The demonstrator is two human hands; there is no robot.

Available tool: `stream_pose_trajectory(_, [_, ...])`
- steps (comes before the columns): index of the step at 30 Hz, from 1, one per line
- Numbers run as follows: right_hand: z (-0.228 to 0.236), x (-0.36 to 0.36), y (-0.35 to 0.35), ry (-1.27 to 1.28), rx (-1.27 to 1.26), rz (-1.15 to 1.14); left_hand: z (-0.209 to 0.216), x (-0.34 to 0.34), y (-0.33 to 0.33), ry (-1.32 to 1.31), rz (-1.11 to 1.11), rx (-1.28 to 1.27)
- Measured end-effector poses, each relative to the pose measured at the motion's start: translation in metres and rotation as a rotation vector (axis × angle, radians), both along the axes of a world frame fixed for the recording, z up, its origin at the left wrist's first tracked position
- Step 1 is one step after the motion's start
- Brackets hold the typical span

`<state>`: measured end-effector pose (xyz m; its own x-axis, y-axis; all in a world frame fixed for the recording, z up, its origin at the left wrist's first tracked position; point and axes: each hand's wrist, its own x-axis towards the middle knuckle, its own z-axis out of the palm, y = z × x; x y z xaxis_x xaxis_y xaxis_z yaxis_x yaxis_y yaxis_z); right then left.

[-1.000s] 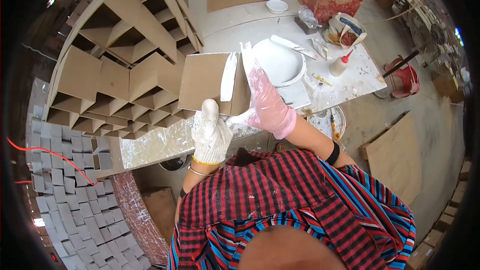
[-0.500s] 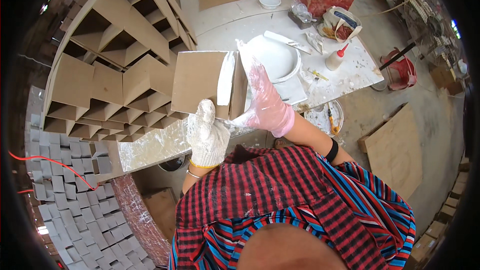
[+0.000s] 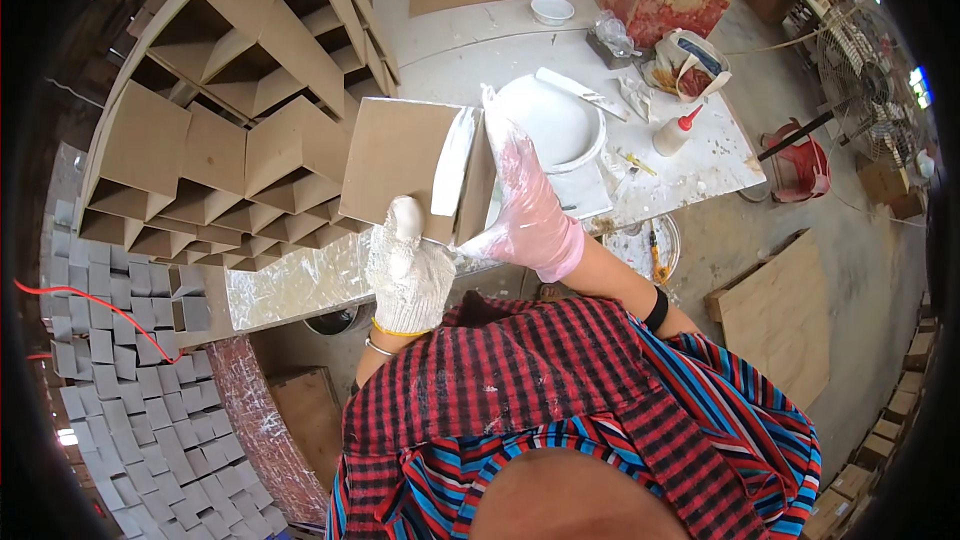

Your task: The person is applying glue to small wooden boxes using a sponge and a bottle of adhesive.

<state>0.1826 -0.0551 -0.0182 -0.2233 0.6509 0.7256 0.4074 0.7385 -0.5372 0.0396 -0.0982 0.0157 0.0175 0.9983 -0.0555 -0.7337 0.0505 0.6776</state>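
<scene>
A brown box-shaped block (image 3: 395,155) with a broad strip of white paste (image 3: 454,165) along its right edge is held over the table. My left hand (image 3: 408,275), in a white knitted glove, grips its near edge with the thumb on top; the other fingers are hidden beneath. My right hand (image 3: 530,205), in a pink film glove smeared with white, spans the block's right side, fingers stretched along it and thumb at the near corner. Just beyond this hand lies a round white dish (image 3: 565,130) of white paste, with a white-coated flat tool (image 3: 580,92) across its rim.
At left stands a large brown panel of open box cells (image 3: 215,155). A red-tipped squeeze bottle (image 3: 675,132), a small white bowl (image 3: 552,9) and a cloth bag (image 3: 690,65) sit on the table (image 3: 705,175). Grey blocks (image 3: 150,390) fill the lower left; a board (image 3: 775,325) lies at right.
The block has tilted slightly and shifted a little left, with both hands still on it. My view has shifted slightly. The paste strip looks the same.
</scene>
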Motion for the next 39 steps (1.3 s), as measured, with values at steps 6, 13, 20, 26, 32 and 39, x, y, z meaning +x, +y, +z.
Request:
stream_pose_trajectory(6, [-0.012,0.011,0.002,-0.048,0.057,0.048,-0.007,-0.019,0.013,-0.275,0.09,-0.091])
stream_pose_trajectory(13, [-0.023,0.014,0.008,0.125,-0.03,0.266,-0.022,-0.034,0.022,-0.494,-0.136,0.045])
stream_pose_trajectory(20, [-0.021,0.008,0.009,0.119,-0.03,0.136,-0.014,-0.025,0.02,-0.273,-0.217,0.14])
stream_pose_trajectory(26, [-0.011,0.011,-0.002,0.042,-0.055,0.065,-0.013,-0.014,0.013,0.003,-0.056,0.052])
stream_pose_trajectory(32, [-0.01,0.011,-0.004,-0.074,-0.1,-0.006,-0.009,-0.006,0.01,-0.037,0.015,-0.022])
stream_pose_trajectory(39, [-0.006,0.012,-0.007,-0.116,-0.125,-0.024,-0.009,-0.007,0.009,-0.03,0.053,-0.054])
